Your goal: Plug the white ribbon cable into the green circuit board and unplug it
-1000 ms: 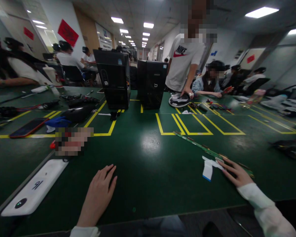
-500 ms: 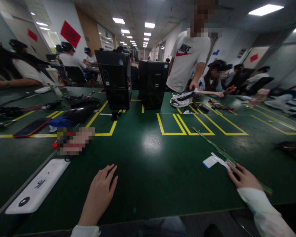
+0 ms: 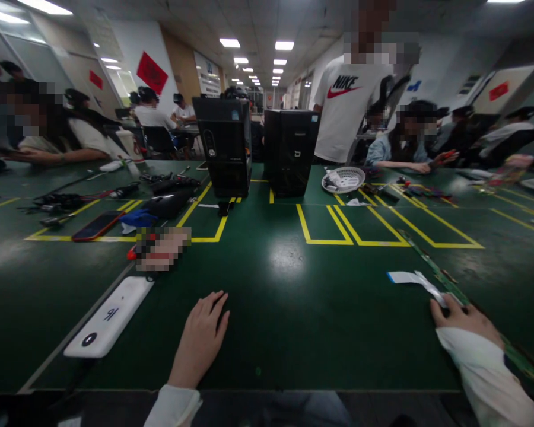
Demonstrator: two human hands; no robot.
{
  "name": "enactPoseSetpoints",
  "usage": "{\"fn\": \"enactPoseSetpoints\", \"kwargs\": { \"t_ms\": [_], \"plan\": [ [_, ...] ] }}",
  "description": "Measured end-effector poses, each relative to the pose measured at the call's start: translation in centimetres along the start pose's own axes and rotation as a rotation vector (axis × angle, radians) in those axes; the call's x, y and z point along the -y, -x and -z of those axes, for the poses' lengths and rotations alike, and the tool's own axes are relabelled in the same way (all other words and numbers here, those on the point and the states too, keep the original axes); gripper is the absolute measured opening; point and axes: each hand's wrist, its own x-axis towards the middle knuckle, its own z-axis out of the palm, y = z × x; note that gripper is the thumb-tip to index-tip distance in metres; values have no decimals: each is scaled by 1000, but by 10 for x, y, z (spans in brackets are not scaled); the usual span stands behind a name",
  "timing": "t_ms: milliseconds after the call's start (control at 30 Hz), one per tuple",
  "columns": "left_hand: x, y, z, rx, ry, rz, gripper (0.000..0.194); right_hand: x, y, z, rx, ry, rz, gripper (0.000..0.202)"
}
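Lengthwise, the green board (image 3: 448,284) points away leftward; right fingers' (image 3: 451,303) hold unclear, left fingers (image 3: 219,305) parted.

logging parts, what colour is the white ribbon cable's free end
The free end is blue; head view shows it.

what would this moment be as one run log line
left hand: open, on green table, holding nothing | right hand: over green circuit strip | white ribbon cable: blue end pointing left
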Motion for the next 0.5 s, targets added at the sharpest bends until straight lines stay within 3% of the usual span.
{"fn": "enactPoseSetpoints", "kwargs": {
  "t_ms": [100,300,500],
  "plan": [
    [0,0,0,14,-2,-1,40,16,-3,9,-10,-11,-189,72],
    [1,1,0,27,-11,5,41,39,-8,29,89,25,-207,75],
    [1,1,0,36,-12,7,42,45,-9,36,145,41,-246,76]
  ]
}}
